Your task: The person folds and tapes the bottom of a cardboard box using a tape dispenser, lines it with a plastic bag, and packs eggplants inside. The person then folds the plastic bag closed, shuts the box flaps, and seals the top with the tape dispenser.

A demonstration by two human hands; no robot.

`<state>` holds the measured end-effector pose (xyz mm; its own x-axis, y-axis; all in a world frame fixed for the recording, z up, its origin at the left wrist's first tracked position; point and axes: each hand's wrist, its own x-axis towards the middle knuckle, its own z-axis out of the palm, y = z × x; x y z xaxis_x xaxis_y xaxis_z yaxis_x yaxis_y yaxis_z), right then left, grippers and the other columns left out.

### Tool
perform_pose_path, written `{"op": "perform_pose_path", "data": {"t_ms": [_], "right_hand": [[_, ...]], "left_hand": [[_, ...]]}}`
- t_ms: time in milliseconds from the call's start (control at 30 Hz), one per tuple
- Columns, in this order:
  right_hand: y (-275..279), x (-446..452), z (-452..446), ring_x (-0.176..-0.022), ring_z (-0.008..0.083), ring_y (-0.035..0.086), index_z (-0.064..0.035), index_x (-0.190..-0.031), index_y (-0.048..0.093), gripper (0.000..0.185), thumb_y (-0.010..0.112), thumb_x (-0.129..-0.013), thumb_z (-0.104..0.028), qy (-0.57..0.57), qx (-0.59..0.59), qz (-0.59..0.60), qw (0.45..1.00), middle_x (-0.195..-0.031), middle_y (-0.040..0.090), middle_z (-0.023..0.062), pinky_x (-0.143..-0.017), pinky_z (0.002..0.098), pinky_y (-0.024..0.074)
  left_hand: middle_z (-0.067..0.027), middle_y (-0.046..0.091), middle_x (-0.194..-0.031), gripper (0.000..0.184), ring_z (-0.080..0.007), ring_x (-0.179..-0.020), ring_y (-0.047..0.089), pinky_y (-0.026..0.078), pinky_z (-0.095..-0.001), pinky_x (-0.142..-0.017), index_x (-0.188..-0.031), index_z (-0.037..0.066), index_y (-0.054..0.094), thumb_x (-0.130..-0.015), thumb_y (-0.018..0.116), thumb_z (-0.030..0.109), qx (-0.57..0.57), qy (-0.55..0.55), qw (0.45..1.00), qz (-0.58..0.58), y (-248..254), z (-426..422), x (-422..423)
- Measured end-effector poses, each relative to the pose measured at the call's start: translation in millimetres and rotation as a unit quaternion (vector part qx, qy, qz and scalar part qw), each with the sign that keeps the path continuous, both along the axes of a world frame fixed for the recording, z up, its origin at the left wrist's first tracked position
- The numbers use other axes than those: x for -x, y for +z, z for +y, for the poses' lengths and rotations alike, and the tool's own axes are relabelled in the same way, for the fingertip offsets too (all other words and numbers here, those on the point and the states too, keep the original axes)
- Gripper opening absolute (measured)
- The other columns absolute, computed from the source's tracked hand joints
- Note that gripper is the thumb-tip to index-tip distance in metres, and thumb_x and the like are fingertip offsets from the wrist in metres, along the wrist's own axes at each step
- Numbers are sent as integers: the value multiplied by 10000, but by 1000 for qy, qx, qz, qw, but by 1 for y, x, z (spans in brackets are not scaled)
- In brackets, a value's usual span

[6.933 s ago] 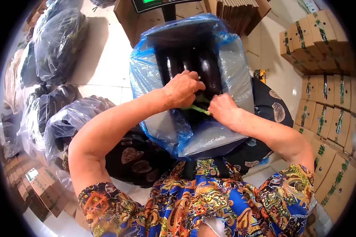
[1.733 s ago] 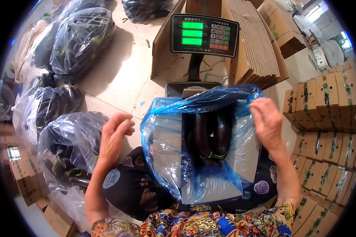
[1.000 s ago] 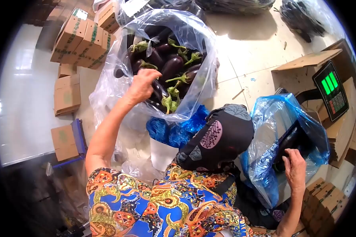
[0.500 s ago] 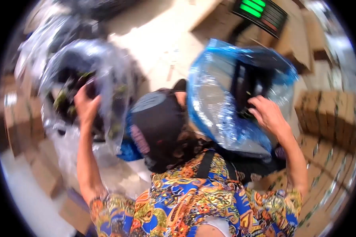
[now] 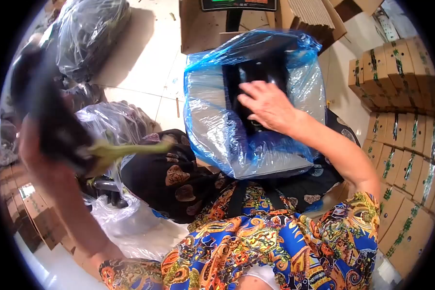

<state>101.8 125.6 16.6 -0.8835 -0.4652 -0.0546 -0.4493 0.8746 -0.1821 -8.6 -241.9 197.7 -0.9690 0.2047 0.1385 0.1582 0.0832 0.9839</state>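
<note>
My left hand (image 5: 30, 145), blurred, is raised at the left and wrapped round a long dark eggplant (image 5: 58, 121). Its green stem (image 5: 125, 149) points right, toward my lap. Over on the other side, my right hand (image 5: 270, 107) lies with fingers stretched out over dark, glossy eggplants (image 5: 263, 72). These sit inside a box lined with a blue plastic bag (image 5: 203, 130), which stands between my legs. Below the raised eggplant, more eggplants (image 5: 108, 192) show in an opened clear plastic bag (image 5: 125, 212).
A scale display (image 5: 239, 5) stands behind the lined box, with flattened cardboard (image 5: 307, 19) beside it. Stacked cardboard cartons (image 5: 396, 150) line the right side. A full plastic bag (image 5: 92, 36) lies on the tiled floor at the upper left.
My left hand has come up out of the clear bag with an eggplant. My right hand stays at the blue-lined box, now flatter over the eggplants. The view has shifted.
</note>
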Motion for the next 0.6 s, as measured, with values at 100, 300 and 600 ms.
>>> {"op": "perform_pose_path", "data": {"t_ms": [100, 300, 600], "right_hand": [[-43, 21, -2, -1258, 289, 423, -102, -1075, 641, 374, 717, -805, -350, 108, -30, 25, 993, -1261, 550, 90, -959, 434, 377], [-45, 26, 28, -1181, 250, 473, -128, -991, 680, 308, 659, -846, -399, 119, -3, 142, 983, -1104, 606, 38, -945, 402, 380], [-25, 29, 23, -1193, 249, 501, -110, -1073, 673, 309, 646, -856, -328, 54, -52, 4, 997, -1167, 630, 72, -970, 419, 406]], "left_hand": [[-151, 630, -1086, 555, -196, -808, 662, 561, -306, -761, -1299, -28, 499, -894, 549, 349, 57, -75, 992, -78, -16, 85, -6], [-252, 618, -1134, 772, -314, -1005, 645, 517, -384, -885, -1416, 12, 398, -806, 682, 390, 208, -256, 944, 1, -63, 178, -12], [-329, 623, -1109, 670, -436, -1011, 631, 487, -434, -919, -1360, 20, 485, -831, 628, 406, 461, -287, 838, 54, -141, 217, 14]]}}
